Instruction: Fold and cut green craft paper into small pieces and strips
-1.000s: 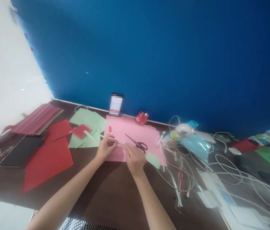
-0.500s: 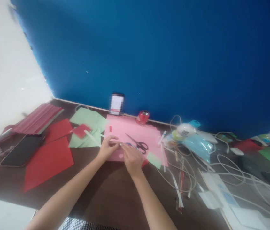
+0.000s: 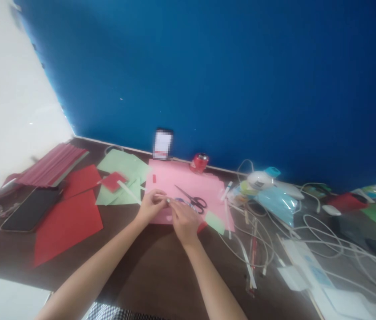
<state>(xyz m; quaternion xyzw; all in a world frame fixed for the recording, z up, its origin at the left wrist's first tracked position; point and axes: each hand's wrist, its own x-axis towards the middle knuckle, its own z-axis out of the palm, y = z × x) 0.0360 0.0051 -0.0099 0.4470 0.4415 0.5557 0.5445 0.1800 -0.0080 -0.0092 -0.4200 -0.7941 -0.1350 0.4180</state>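
Over the pink paper [image 3: 171, 171], my left hand [image 3: 150, 208] and my right hand [image 3: 186, 220] meet, thumbs and fingers pinched together. A tiny whitish piece [image 3: 168, 200] shows between the fingertips, too small and blurred to name. Just beyond my right hand lies a pair of scissors [image 3: 197, 202] with dark handles, its blades pointing up and left. A blue-and-white item [image 3: 181, 201] is partly hidden behind my right fingers. Beside my right wrist are a light green paper piece [image 3: 215, 223] and a bit of red paper [image 3: 202, 227].
Left are red sheets [image 3: 70, 226], green sheets [image 3: 121, 162] with a small red piece [image 3: 113, 181], and a dark phone [image 3: 29, 210]. A propped phone [image 3: 163, 144] and a red jar [image 3: 199, 163] stand by the blue wall. Cables [image 3: 324, 242] and a blue packet [image 3: 277, 204] crowd the right.
Almost nothing differs. My hands stay pinched together in the same place, and the view shifts only very slightly.
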